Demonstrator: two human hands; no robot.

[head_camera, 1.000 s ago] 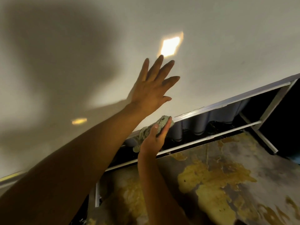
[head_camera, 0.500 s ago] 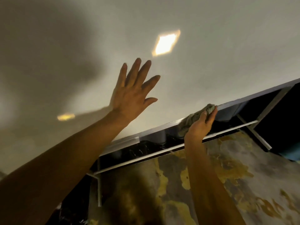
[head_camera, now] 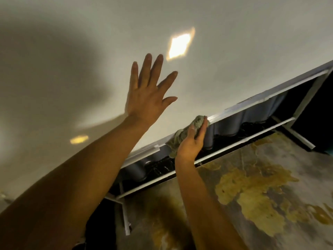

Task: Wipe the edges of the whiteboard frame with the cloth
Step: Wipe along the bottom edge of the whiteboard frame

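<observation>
The whiteboard fills the upper part of the view, tilted, with a light glare on it. Its pale lower frame edge runs diagonally from lower left up to the right. My left hand lies flat on the board surface with its fingers spread. My right hand grips a crumpled grey-green cloth and presses it against the lower frame edge, just right of my left hand.
Below the board are a white stand crossbar and white stand legs. A blue-grey pleated curtain hangs behind the gap. The grey floor has yellow stains. Dark space lies at the far right.
My right hand slid the cloth rightward along the lower frame edge, then came back somewhat to the left. My left hand stays flat on the board. The view shifted slightly.
</observation>
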